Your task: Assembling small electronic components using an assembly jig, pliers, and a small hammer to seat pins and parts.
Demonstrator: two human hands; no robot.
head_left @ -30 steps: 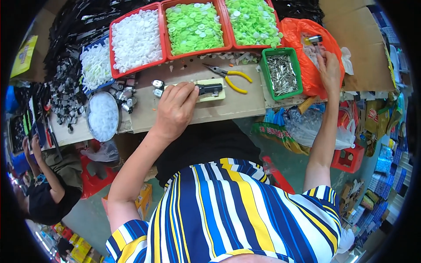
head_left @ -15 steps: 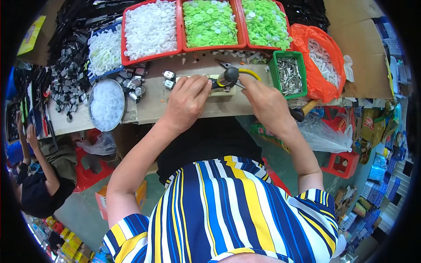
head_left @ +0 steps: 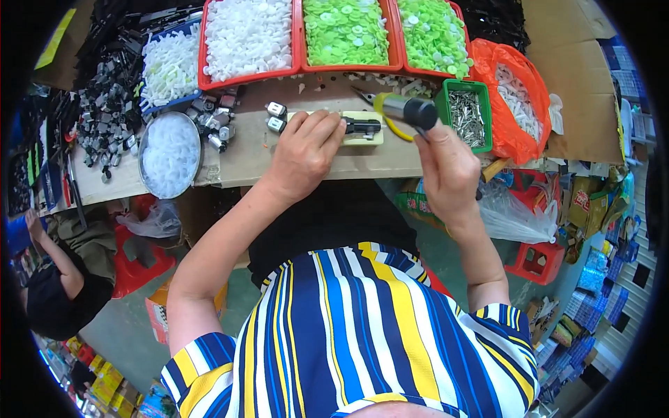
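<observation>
My left hand [head_left: 306, 150] rests on the cream block [head_left: 361, 139], its fingers closed on a narrow black plastic part [head_left: 364, 126] that lies along the block's top. My right hand [head_left: 451, 167] grips a hammer [head_left: 408, 109], whose grey and black head is raised right of the block, apart from the black part. Most of the hammer's handle is hidden by the hand. Behind the hammer lie pliers with yellow handles [head_left: 398, 132], partly covered. Two small silver motors [head_left: 276, 110] sit just left of the block, by my left fingers.
Red trays of white pieces [head_left: 249, 38] and green discs [head_left: 346, 31] line the back. At right stand a green bin of metal pins [head_left: 465, 115] and an orange bag [head_left: 516, 90]. A round dish [head_left: 169, 157] and piled motors [head_left: 111, 125] lie left. Another person [head_left: 59, 285] sits far left.
My right hand has lifted the hammer up and to the right, off the black part, which now shows more plainly. My left hand stays on the block. The view has shifted slightly.
</observation>
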